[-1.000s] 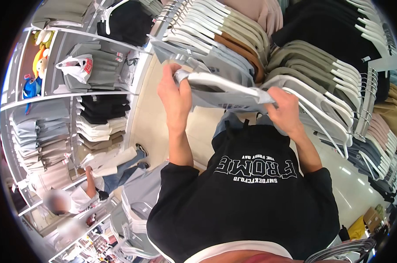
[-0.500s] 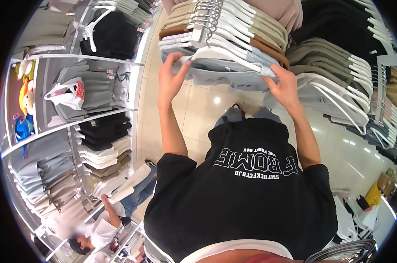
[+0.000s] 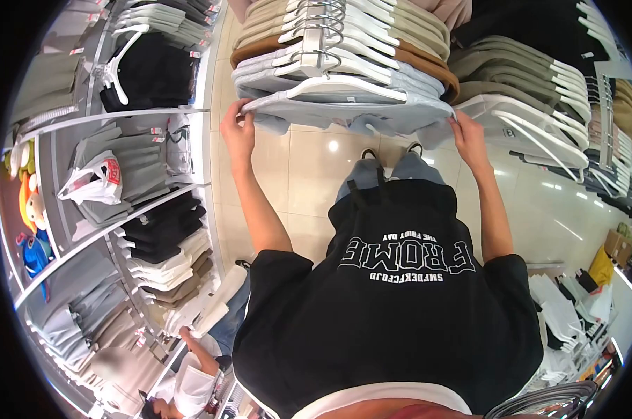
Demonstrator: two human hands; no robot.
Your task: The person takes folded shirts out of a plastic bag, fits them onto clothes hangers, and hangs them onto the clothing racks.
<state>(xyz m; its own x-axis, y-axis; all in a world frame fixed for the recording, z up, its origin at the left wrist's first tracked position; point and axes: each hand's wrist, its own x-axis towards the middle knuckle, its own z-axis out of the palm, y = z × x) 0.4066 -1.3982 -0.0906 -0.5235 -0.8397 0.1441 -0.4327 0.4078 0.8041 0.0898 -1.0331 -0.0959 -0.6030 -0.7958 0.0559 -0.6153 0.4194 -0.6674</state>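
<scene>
Head view: left hand (image 3: 238, 137) and right hand (image 3: 468, 137) pinch opposite shoulders of a grey-blue shirt (image 3: 351, 114); white hanger (image 3: 349, 90) inside, near the rail (image 3: 315, 35).

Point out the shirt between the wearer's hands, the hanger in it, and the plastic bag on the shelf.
Shirt (image 3: 312, 114): head view, on the fabric below the collar.
Hanger (image 3: 354, 87): head view, on its white upper bar.
Plastic bag (image 3: 91, 180): head view, on its white side.
</scene>
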